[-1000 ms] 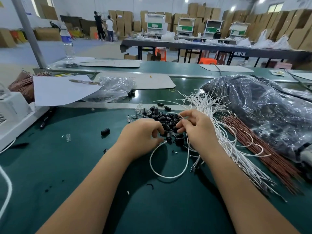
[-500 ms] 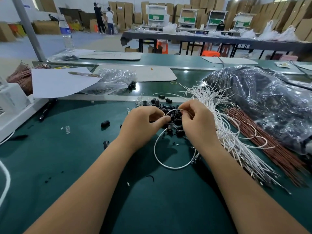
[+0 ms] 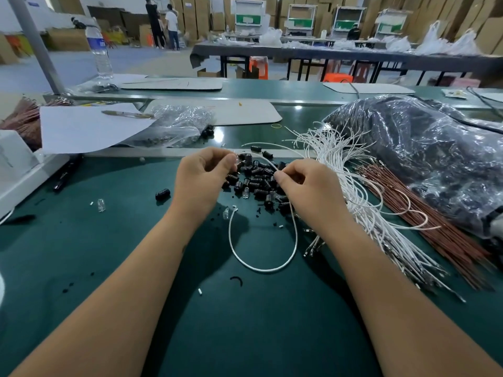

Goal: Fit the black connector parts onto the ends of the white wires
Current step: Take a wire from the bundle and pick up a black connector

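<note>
A heap of small black connector parts [image 3: 255, 180] lies on the green table [image 3: 109, 254] between my hands. My right hand [image 3: 307, 191] pinches one white wire [image 3: 272, 268] near its far end. The wire loops down toward me, and its other end lies free by the heap. My left hand [image 3: 202, 180] is at the heap's left edge, thumb and forefinger closed on a small connector part that is mostly hidden. A thick bundle of white wires [image 3: 351, 170] fans out just right of my right hand.
Red-brown wires [image 3: 435, 229] and a big dark plastic bag [image 3: 424, 153] fill the right side. One stray black connector [image 3: 162, 194] and clear bits [image 3: 101, 205] lie to the left. Farther back sit a paper sheet [image 3: 81, 129], a clear bag [image 3: 179, 123] and a water bottle [image 3: 99, 50].
My hands have come apart. The left hand let go of the wire's near end, which now lies free, and moved to the far left of the heap. The right hand kept the wire.
</note>
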